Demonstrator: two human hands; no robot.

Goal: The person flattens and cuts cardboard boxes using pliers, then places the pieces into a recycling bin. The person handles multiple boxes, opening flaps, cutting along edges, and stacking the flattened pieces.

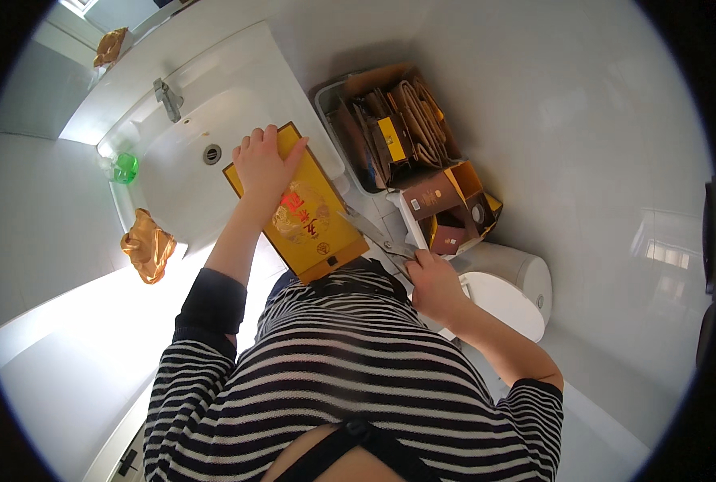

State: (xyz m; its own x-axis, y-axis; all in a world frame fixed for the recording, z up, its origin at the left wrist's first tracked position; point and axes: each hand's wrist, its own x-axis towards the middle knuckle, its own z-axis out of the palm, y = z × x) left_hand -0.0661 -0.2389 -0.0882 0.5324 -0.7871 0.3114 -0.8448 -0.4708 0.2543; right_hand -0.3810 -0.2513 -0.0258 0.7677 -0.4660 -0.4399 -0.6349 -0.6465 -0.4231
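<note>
A yellow box (309, 217) with brown edges and red and gold printing lies slanted in front of my body, its upper part over the rim of the sink. My left hand (265, 159) grips its far end, fingers over the edge and thumb across the printed face. To the right of the box, my right hand (436, 283) holds a pair of metal scissors (388, 245) by the handles. The blades point up and left, with their tips beside the box's right edge. Whether the tips touch the box, I cannot tell.
A white sink (243, 78) with a faucet (168, 101) lies at the upper left. A green bottle (124, 168) and a crumpled golden cloth (148, 246) are at its left side. Right of it stand a bin (334, 126) of folded cardboard, a container of brown boxes (433, 196) and a toilet (508, 301).
</note>
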